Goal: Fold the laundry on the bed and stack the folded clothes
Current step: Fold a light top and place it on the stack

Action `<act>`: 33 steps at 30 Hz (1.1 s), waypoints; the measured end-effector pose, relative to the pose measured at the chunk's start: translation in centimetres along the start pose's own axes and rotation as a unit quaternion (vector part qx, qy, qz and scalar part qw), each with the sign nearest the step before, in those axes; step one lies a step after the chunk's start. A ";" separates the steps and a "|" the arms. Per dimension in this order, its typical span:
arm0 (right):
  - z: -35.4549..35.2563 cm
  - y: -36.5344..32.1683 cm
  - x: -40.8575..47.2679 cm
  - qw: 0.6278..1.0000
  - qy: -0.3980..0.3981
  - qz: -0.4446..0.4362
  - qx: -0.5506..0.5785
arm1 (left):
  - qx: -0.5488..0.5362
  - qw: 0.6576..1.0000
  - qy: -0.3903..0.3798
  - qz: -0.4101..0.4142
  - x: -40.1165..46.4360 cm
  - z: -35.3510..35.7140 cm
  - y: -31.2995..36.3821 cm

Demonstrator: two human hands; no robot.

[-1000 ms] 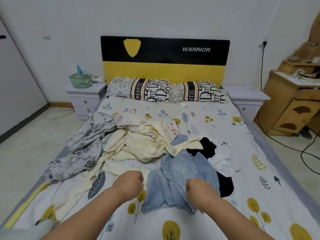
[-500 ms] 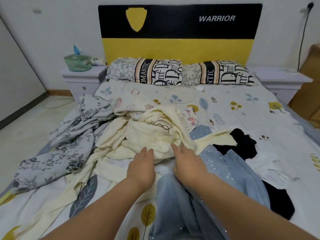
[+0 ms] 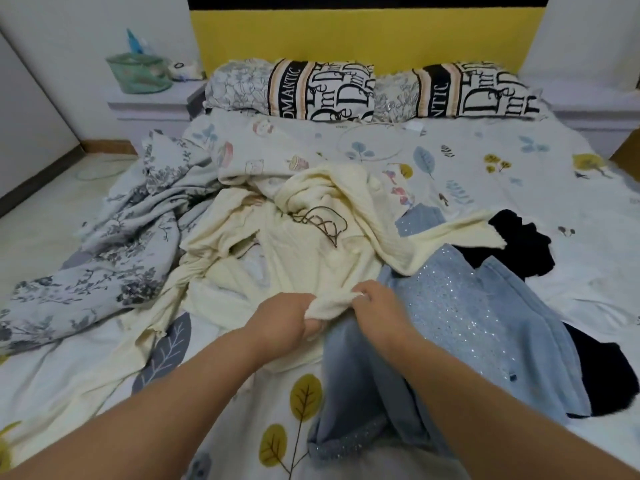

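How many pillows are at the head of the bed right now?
2. The left pillow lies against the yellow headboard, nearer the nightstand with the green basket. The right pillow lies beside it, the two touching at the middle. None seems hidden behind them.

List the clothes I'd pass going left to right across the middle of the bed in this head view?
Grey floral garment → cream ribbed top, gripped by left hand and right hand → sparkly blue garment → black garment.
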State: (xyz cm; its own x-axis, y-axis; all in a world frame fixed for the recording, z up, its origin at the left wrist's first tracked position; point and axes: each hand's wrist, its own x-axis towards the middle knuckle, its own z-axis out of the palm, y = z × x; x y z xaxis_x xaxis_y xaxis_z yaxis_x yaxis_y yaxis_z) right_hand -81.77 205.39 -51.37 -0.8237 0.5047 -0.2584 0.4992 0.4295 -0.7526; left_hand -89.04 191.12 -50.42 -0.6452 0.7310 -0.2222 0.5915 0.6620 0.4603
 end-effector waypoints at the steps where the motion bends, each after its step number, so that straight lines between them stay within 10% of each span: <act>1: 0.1 0.0 -1.0 0.994 0.034 0.044 0.094 | -0.043 0.999 0.011 0.005 -1.1 -0.8 0.3; 7: -2.8 -4.5 -7.3 0.741 -0.243 0.188 0.597 | -0.110 0.990 0.012 0.087 -8.2 -5.8 6.0; 16: -14.1 -11.5 -15.7 0.953 -0.054 0.002 0.297 | -0.188 0.972 -0.093 0.105 -16.0 -13.8 12.6; 23: -26.6 -18.8 -25.4 0.976 -0.184 -0.095 0.069 | -0.219 0.959 0.165 0.080 -19.8 -21.0 18.6; 33: -32.9 -24.3 -36.7 0.981 -0.125 -0.143 0.030 | -0.193 0.948 -0.154 0.203 -24.8 -22.7 29.3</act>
State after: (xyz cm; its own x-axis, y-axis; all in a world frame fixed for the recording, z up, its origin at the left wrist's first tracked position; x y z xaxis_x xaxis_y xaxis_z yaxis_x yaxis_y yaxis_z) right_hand -54.83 201.07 -3.61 -0.9717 0.1674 -0.1667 0.2279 0.4784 -0.8480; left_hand -66.65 188.63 -11.86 -0.1965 0.9652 -0.1725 0.5012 0.2501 0.8284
